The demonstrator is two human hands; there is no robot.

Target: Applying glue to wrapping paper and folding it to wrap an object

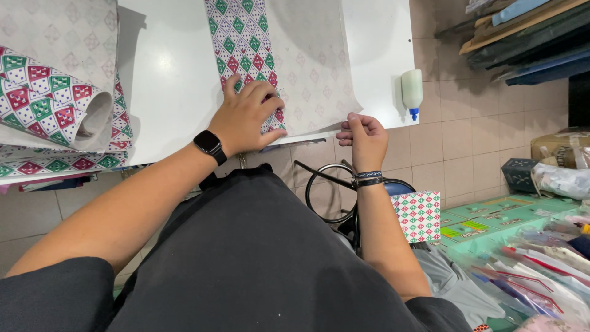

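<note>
A sheet of patterned wrapping paper point(295, 61) lies on the white table point(172, 74), its pale back facing up and a folded strip of red, green and white diamonds along its left side. My left hand point(246, 117), with a black watch on the wrist, presses flat on the folded strip near the table's front edge. My right hand point(364, 136), wearing a woven bracelet, pinches the paper's near right corner at the table edge.
A roll of the same patterned paper point(49, 98) lies at the table's left end. A white glue bottle with a blue tip point(412, 91) lies at the right edge. A small patterned box point(419, 215), green cartons point(491, 224) and plastic packets sit on the tiled floor to the right.
</note>
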